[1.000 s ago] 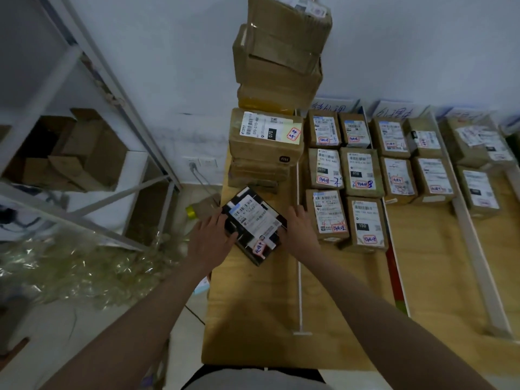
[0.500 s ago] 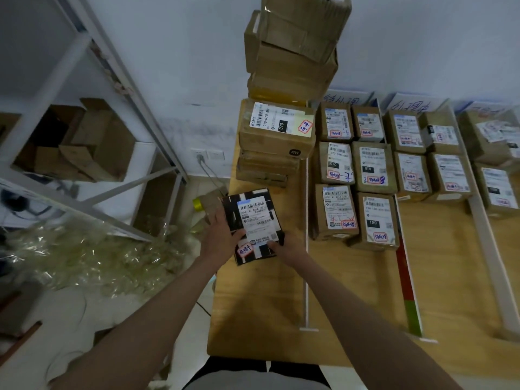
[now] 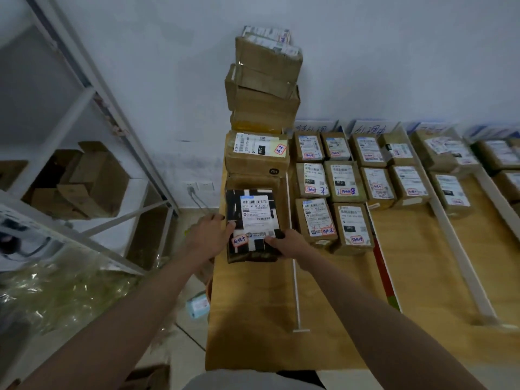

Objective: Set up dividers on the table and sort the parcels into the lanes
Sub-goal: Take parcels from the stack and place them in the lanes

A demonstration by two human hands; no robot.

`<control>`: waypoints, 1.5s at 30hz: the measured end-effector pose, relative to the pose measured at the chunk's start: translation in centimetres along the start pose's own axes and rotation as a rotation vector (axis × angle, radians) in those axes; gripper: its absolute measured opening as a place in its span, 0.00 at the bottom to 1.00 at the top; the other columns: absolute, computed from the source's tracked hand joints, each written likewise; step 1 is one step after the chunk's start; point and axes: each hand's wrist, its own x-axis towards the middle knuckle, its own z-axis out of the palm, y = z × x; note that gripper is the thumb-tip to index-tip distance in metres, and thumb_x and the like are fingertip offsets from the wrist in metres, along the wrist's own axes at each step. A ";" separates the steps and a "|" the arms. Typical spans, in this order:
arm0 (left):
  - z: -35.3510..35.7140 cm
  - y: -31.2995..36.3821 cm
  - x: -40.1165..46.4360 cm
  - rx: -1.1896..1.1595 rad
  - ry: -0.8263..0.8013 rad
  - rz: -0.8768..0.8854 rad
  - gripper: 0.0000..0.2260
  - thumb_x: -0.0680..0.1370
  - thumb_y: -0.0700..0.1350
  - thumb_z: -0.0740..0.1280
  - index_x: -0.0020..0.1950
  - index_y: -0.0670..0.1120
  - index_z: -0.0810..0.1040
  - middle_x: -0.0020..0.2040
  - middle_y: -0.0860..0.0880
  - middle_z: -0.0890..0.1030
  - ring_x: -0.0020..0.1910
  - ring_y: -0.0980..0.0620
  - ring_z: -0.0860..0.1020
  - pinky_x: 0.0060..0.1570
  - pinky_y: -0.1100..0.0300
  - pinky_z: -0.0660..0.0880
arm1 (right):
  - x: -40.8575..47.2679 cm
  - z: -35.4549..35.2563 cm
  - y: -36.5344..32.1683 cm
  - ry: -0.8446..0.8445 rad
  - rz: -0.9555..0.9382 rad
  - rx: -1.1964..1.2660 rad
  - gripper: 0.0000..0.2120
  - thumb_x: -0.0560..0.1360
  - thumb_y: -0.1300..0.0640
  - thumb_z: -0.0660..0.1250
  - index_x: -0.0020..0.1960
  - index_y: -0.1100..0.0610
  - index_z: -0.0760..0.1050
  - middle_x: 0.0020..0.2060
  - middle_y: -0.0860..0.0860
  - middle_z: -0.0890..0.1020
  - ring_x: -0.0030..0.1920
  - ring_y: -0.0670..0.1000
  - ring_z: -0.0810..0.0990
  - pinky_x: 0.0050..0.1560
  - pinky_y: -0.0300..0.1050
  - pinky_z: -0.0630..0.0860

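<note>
- The wooden table (image 3: 253, 333) runs away from the person, its near end bare in the leftmost lane
- A thin white divider (image 3: 294, 277) runs lengthwise just right of that lane, fencing it off from the next one
- The left hand (image 3: 209, 235) grips the black parcel (image 3: 254, 223) at its left edge, thumb on top
- The right hand (image 3: 284, 244) pinches the parcel's near right corner, fingers curled under
- The parcel sits between the two hands, label up, long axis pointing away down the lane; whether it rests on the brown box (image 3: 253, 181) under it or is held just above, I cannot tell
- Both hands are equally near, so either could steer it; the likely move is straight ahead along that axis
- Just beyond stands a tall stack of cartons (image 3: 264, 94) against the wall
- To the right, labelled parcels (image 3: 332, 181) fill the neighbouring lanes in rows
</note>
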 end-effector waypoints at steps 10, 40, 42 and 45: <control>-5.0 6.5 0.1 -0.082 0.134 0.080 0.23 0.83 0.59 0.48 0.70 0.50 0.71 0.68 0.45 0.74 0.65 0.45 0.74 0.66 0.45 0.68 | -6.5 -7.5 0.3 0.120 0.007 0.104 0.15 0.79 0.52 0.68 0.60 0.60 0.75 0.53 0.55 0.82 0.52 0.53 0.81 0.49 0.45 0.80; 4.2 41.1 -6.4 0.079 0.112 0.120 0.26 0.83 0.60 0.50 0.77 0.48 0.63 0.75 0.46 0.67 0.73 0.44 0.66 0.72 0.46 0.61 | -15.3 -35.3 25.7 0.318 0.022 0.021 0.21 0.78 0.46 0.68 0.64 0.60 0.77 0.57 0.57 0.82 0.58 0.57 0.81 0.61 0.55 0.78; 4.1 41.2 -5.7 0.086 0.122 0.115 0.26 0.83 0.59 0.50 0.77 0.48 0.64 0.74 0.46 0.68 0.72 0.45 0.67 0.73 0.48 0.61 | -14.3 -35.5 25.8 0.308 0.018 0.018 0.20 0.78 0.46 0.67 0.62 0.60 0.78 0.57 0.58 0.83 0.58 0.57 0.81 0.62 0.56 0.78; 4.0 41.4 -4.3 0.094 0.149 0.107 0.26 0.82 0.59 0.50 0.76 0.47 0.65 0.73 0.47 0.69 0.72 0.46 0.68 0.72 0.48 0.61 | -12.3 -35.9 25.8 0.280 0.031 -0.006 0.20 0.78 0.45 0.67 0.60 0.61 0.78 0.54 0.58 0.83 0.56 0.58 0.82 0.61 0.56 0.78</control>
